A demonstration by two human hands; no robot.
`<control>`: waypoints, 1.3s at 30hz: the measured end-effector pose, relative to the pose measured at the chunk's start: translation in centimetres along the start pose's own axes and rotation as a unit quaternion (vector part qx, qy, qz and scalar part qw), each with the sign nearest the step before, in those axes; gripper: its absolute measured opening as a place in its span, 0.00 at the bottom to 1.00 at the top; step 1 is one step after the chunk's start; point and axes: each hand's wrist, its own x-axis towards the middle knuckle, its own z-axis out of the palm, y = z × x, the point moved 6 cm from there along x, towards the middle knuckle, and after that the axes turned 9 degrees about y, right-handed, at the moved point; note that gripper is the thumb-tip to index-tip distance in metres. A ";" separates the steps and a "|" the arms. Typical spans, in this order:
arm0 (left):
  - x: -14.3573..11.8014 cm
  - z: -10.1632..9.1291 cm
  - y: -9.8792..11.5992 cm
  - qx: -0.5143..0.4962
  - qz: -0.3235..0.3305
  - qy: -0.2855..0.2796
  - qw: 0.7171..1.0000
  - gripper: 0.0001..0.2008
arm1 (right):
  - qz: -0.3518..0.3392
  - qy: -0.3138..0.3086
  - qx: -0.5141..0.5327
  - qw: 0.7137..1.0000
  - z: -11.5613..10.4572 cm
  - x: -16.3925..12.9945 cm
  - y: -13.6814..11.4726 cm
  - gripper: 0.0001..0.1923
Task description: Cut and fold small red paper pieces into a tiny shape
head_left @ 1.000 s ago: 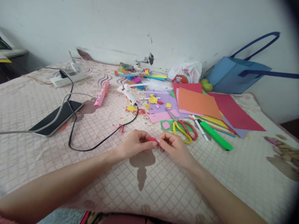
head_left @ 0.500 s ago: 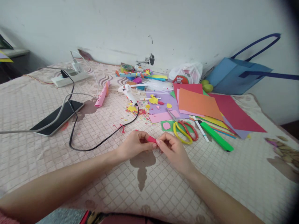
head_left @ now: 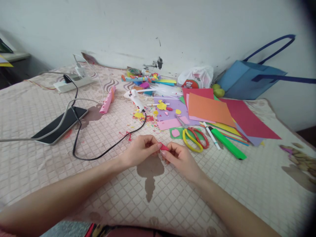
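Small red paper piece [head_left: 164,147] sits near the quilted bed's [head_left: 37,171] front edge, pinched from both sides by left hand [head_left: 139,150] and right hand [head_left: 178,157] fingers; shaping appears unfinished; yellow-and-red-handled scissors [head_left: 195,137] lie unused just beyond.

- Both hands meet near the middle of a bed cover [head_left: 49,171]; the left hand [head_left: 139,150] and right hand [head_left: 179,157] pinch a small paper piece [head_left: 164,147] between their fingertips.
- Just behind the right hand lie scissors [head_left: 195,137], with a marker [head_left: 228,143] to their right.
- Behind the scissors sits a stack of paper sheets [head_left: 212,110] — a bag [head_left: 249,80] stands behind it against the wall.
- A glue gun [head_left: 135,98] lies behind the hands; its cord [head_left: 108,148] runs toward the left.
- Far left lies a phone [head_left: 60,125], and behind it a power strip [head_left: 71,82].
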 end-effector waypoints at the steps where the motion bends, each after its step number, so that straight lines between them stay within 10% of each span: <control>1: 0.0 0.0 0.0 -0.001 0.002 0.000 1.000 0.12 | -0.006 0.003 -0.009 1.000 0.0 0.0 0.1 0.12; 26: -0.3 0.4 0.4 0.071 0.020 -0.073 0.995 0.11 | -0.032 -0.047 -0.033 0.998 -0.5 0.3 -0.8 0.07; 39: 0.2 -0.1 -0.3 0.017 -0.009 -0.030 0.999 0.10 | -0.082 0.026 -0.118 0.989 -0.8 0.0 -1.3 0.05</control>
